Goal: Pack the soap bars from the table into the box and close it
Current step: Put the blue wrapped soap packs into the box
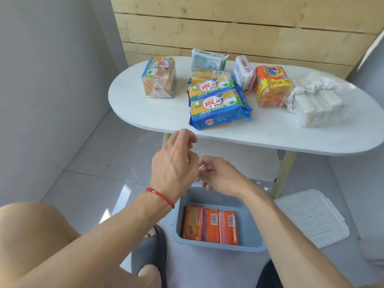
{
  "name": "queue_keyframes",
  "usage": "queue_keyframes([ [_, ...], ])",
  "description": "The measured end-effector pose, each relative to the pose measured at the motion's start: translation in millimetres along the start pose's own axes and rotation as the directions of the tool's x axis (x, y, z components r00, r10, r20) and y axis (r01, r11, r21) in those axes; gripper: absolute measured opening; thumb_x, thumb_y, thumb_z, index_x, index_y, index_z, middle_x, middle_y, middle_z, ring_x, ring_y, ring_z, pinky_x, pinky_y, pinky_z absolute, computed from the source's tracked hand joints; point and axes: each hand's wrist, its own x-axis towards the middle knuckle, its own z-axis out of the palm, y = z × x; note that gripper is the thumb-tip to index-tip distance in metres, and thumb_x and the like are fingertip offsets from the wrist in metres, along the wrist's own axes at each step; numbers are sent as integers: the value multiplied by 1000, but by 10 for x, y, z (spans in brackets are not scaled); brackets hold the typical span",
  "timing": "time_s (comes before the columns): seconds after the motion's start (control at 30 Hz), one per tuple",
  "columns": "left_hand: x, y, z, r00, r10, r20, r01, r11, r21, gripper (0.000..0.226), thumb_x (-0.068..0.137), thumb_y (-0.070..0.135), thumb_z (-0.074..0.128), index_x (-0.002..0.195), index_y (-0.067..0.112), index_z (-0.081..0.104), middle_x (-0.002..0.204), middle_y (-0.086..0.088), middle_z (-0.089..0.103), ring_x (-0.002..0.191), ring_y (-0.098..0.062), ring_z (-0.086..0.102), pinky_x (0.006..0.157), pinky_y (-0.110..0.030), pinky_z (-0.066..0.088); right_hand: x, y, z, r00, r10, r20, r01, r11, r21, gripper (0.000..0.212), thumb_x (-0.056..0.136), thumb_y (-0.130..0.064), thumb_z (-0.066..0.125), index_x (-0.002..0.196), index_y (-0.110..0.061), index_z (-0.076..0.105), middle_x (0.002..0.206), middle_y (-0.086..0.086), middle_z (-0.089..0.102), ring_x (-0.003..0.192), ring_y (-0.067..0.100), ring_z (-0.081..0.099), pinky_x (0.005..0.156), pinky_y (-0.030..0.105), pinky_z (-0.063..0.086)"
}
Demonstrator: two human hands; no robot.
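Note:
A grey-blue box (252,245) stands open on the floor with three orange soap bars (211,225) lying side by side in it. On the white oval table (145,113) lie several soap packs: a blue-and-yellow stack (218,102), an orange pack at the left (159,76), an orange Tide pack (270,86), a pale green pack (207,60), a white pack (243,73) and a clear bag of white bars (315,102). My left hand (175,163) and my right hand (218,175) hover empty between the box and the table's front edge, fingers loosely apart.
The box's white lid (311,215) lies on the floor to the right of the box. A table leg (283,173) stands behind the box. My knee (35,229) and a grey slipper (149,248) are at the lower left. A wooden wall panel backs the table.

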Motion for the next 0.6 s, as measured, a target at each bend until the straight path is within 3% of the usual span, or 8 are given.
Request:
queue_keyframes([
  [0.1,425,149,-200,989,144,-45,-144,990,-5,36,75,2,50,107,12,61,105,-5,61,78,-21,56,59,-36,46,-143,-451,-333,978,-166,-127,165,986,-22,9,89,-24,61,94,-32,63,82,-3,74,66,12,72,66,39,61],
  [0.2,783,145,-232,948,293,122,-306,946,104,46,81,6,50,127,6,55,122,-15,55,103,-35,58,74,-44,50,-185,-737,-597,898,-243,-368,268,963,17,18,88,-16,62,104,-23,65,82,-7,70,61,11,70,61,33,60],
  [0.27,900,70,-174,892,332,306,-389,910,147,51,88,17,57,136,5,47,133,-19,49,116,-39,52,91,-47,47,-179,-778,-750,816,-317,-484,271,948,-165,23,88,-14,61,109,-23,64,88,-10,66,67,7,66,67,27,57],
  [0.33,930,34,-79,855,314,413,-401,905,142,59,89,28,63,140,8,43,137,-16,46,121,-37,46,96,-48,44,-188,-704,-894,800,-390,-456,199,889,-412,31,89,-11,61,119,-21,59,105,-5,59,80,7,59,79,29,53],
  [0.4,928,92,48,885,268,381,-342,929,141,56,87,29,66,135,10,44,133,-14,47,121,-34,44,91,-49,47,-205,-584,-972,827,-400,-395,179,854,-489,38,90,-6,61,126,-16,56,117,0,52,92,4,55,87,33,53],
  [0.47,937,186,167,932,208,297,-270,945,183,48,86,25,66,126,8,44,125,-14,49,116,-35,45,78,-49,51,-208,-498,-951,820,-415,-394,220,865,-452,37,88,-4,62,123,-14,58,120,0,51,99,6,59,85,32,55],
  [0.53,947,254,240,952,180,246,-244,935,258,50,85,23,68,125,6,42,118,-16,51,111,-36,48,69,-46,50,-160,-481,-879,781,-410,-472,239,893,-381,30,84,-6,64,113,-16,63,114,-1,57,97,8,64,83,26,54],
  [0.6,947,252,259,959,194,204,-245,933,262,55,82,26,70,125,5,43,114,-19,51,105,-38,48,74,-46,49,-100,-530,-824,762,-346,-547,222,934,-281,21,82,-12,65,102,-21,65,103,-3,64,86,1,64,79,13,50],
])
